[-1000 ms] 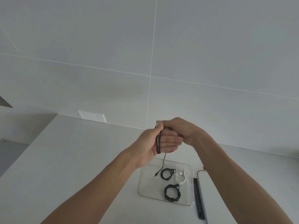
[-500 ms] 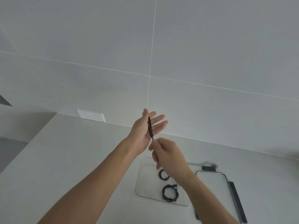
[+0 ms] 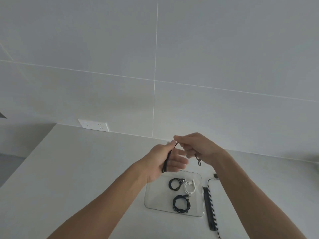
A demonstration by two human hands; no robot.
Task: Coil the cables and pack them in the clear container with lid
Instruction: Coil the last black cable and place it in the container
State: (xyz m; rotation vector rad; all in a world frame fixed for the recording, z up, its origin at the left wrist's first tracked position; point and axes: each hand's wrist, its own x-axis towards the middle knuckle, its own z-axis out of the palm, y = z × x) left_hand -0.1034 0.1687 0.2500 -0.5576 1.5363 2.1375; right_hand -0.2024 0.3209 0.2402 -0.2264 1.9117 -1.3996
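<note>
I see both hands raised close together above the clear container [image 3: 148, 195]: the left hand [image 3: 165, 161] carries a black cable [image 3: 167, 161] looped around its palm, thumb pressed on the strands, while the right hand [image 3: 198, 149] pinches the cable's free end. Inside the container lie two black coils [image 3: 175, 184] and one white coil [image 3: 189, 186]. The lid [image 3: 213, 204] lies just right of it on the white counter [image 3: 77, 169].
</note>
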